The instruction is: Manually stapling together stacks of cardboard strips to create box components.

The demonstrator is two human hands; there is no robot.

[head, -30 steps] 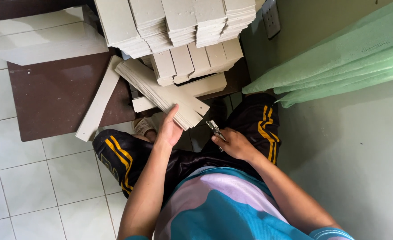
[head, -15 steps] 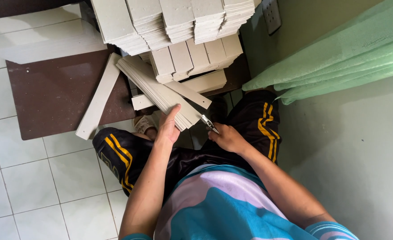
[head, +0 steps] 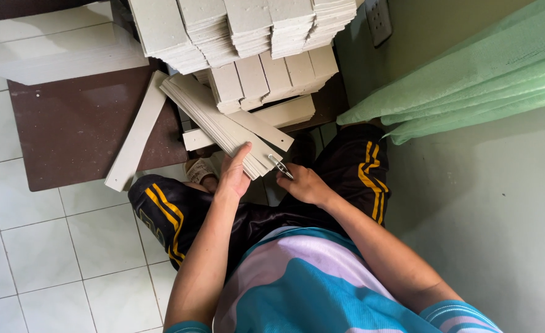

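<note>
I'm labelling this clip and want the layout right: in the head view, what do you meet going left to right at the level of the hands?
Single pale grey board strip leaning on the dark brown table → left hand on the angled bundle of grey strips → small metal tool → right hand → folded green cloth.

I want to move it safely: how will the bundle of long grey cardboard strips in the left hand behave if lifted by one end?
The bundle of long grey cardboard strips looks fairly stiff, since it lies straight. Its loose layers may fan or slide apart, because only the left hand steadies the near end.
</note>
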